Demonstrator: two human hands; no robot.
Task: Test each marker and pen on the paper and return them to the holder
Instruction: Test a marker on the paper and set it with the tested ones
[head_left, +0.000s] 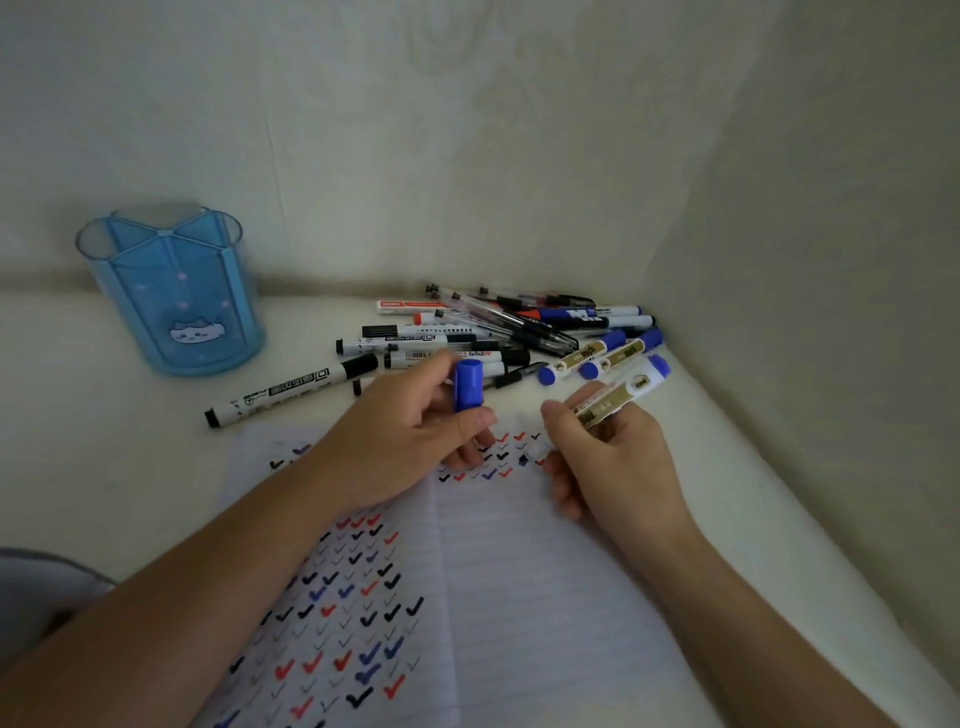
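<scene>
Gripping blue marker (618, 397) in right hand (608, 457), left hand (410, 431) pinching its cap (468, 385) apart

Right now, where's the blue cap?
Head view, centre: the blue cap is pinched upright in the left hand, just in front of the pen pile, left of the marker held by the right hand.

The left grip (410, 441) pinches a blue cap (468, 385) upright; the right grip (608, 457) curls round a marker (623, 395).
</scene>
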